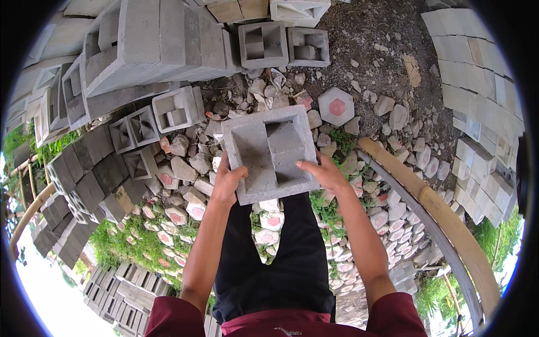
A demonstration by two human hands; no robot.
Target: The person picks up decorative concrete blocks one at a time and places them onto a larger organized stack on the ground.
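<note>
Between my two hands is a square grey concrete vent block (257,154), its recessed face with slanted inner walls turned up toward me. It is held in front of my legs, over the rubble. My left hand (227,181) grips its left side, with the thumb over the rim and the fingers mostly hidden underneath. On the right side my right hand (324,172) clasps it the same way, thumb hooked inside the edge. Two similar vent blocks (263,45) stand beyond it on the ground, side by side.
Tall stacks of grey blocks (146,39) rise at the left. A lone vent block (178,109) sits beside them. Broken stones and hexagonal pavers (336,106) cover the uneven ground. A bamboo pole (426,196) slants along my right, and pale block stacks (477,73) line the far right.
</note>
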